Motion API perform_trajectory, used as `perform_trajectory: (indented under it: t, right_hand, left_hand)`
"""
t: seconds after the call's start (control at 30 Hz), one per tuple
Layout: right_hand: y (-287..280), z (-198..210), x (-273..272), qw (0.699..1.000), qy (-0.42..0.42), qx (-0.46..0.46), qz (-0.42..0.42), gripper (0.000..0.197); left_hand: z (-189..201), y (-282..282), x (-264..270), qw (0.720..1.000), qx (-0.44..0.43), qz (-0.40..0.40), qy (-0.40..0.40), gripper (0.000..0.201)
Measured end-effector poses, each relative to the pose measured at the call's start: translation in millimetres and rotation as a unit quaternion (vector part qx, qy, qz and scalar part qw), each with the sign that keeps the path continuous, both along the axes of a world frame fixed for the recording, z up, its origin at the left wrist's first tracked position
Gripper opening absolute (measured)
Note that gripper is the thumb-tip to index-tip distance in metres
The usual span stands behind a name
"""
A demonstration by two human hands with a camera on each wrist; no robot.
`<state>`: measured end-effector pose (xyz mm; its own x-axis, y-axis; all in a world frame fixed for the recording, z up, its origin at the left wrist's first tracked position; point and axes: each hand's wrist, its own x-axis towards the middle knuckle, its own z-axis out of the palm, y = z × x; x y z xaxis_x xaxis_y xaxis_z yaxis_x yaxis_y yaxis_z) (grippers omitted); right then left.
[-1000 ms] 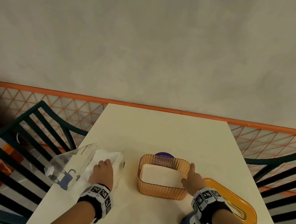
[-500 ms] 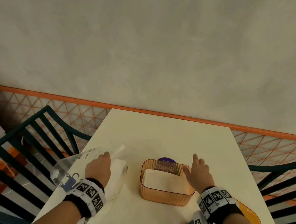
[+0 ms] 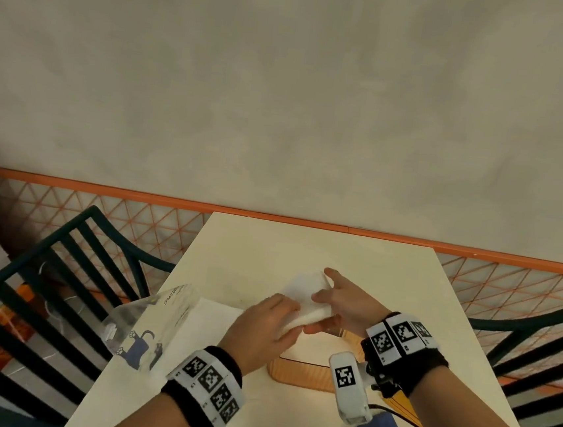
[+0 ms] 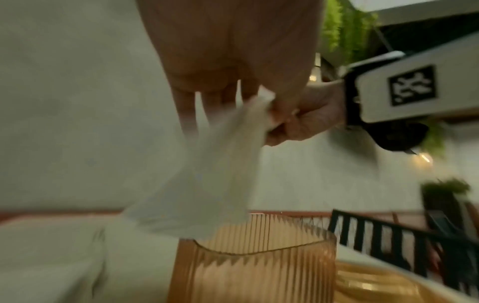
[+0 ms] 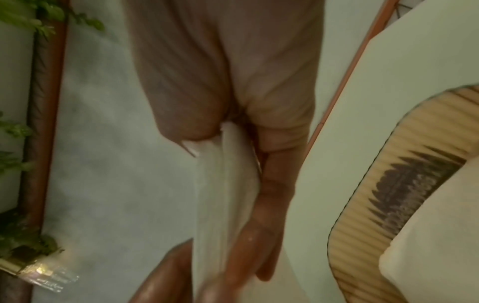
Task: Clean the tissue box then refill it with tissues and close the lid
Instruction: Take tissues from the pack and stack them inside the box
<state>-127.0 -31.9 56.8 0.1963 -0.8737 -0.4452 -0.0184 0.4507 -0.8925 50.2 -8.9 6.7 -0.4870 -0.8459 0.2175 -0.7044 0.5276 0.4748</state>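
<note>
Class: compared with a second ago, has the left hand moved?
Yes. The left hand has left the tissue pack and moved right, over the orange box, gripping tissues.

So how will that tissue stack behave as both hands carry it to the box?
Probably floppy: the tissues droop from the left hand above the box. Likely light, as the right hand only pinches them. Loose sheets may splay.

Café or restaurant seating area.
A cream table stands against a plain wall with orange lattice trim, dark slatted chairs either side, hanging greenery and small warm lights.
</note>
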Motion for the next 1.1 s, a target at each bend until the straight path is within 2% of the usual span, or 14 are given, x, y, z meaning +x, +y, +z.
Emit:
perform_trajectory:
  t: [0.07, 0.13, 0.2, 0.27, 0.3, 0.33, 0.37, 0.47, 0.53, 0.63, 0.77, 0.87, 1.0, 1.1]
  right_hand:
    - [3, 0, -12, 0.999, 0.016, -0.032, -0.013, 0.038]
    - [6, 1, -24, 0.998, 0.014, -0.051, -0.03, 0.049]
    - [12, 7, -33, 0.997, -0.008, -0.052, -0.049, 0.049]
    - [18, 10, -41, 0.996, -0.032, -0.051, -0.062, 0.044]
    - [21, 10, -44, 0.995, -0.039, -0.051, -0.072, 0.042]
    - [23, 9, -46, 0.994, -0.041, -0.05, -0.084, 0.039]
    - [26, 6, -47, 0.994, -0.038, -0.044, -0.095, 0.037]
    - [34, -8, -42, 0.993, -0.016, -0.018, -0.113, 0.031]
    - [35, -17, -42, 0.991, -0.01, -0.005, -0.133, 0.031]
    - [33, -26, -50, 0.984, 0.045, -0.003, -0.171, 0.037]
    - [33, -33, -52, 0.99, 0.064, 0.037, -0.118, 0.034]
    - [24, -42, -60, 0.982, 0.092, 0.046, -0.161, 0.044]
    - [17, -55, -68, 0.98, 0.105, 0.061, -0.159, 0.049]
    - [13, -59, -71, 0.979, 0.121, 0.066, -0.147, 0.043]
  left_hand:
    - [-7, -1, 2, 0.983, 0.06, 0.027, 0.171, 0.054]
    - [-13, -5, 5, 0.923, 0.145, 0.15, 0.324, 0.041]
    - [-19, -11, 9, 0.784, 0.325, 0.233, 0.474, 0.043]
    - [-23, -13, 9, 0.607, 0.488, 0.21, 0.591, 0.057]
    - [-21, -13, 8, 0.545, 0.532, 0.176, 0.623, 0.063]
    - [-18, -12, 6, 0.52, 0.552, 0.149, 0.635, 0.065]
    - [-10, -9, 1, 0.523, 0.56, 0.134, 0.629, 0.062]
    - [-4, -12, -16, 0.595, 0.544, 0.163, 0.569, 0.047]
    - [-5, -18, -23, 0.644, 0.529, 0.198, 0.516, 0.056]
    - [-10, -22, -27, 0.682, 0.501, 0.235, 0.479, 0.049]
    - [-15, -22, -38, 0.721, 0.487, 0.258, 0.42, 0.056]
    - [-16, -29, -45, 0.735, 0.484, 0.258, 0.399, 0.05]
    - [-9, -38, -50, 0.718, 0.526, 0.237, 0.389, 0.038]
    - [-16, -46, -52, 0.743, 0.524, 0.229, 0.347, 0.036]
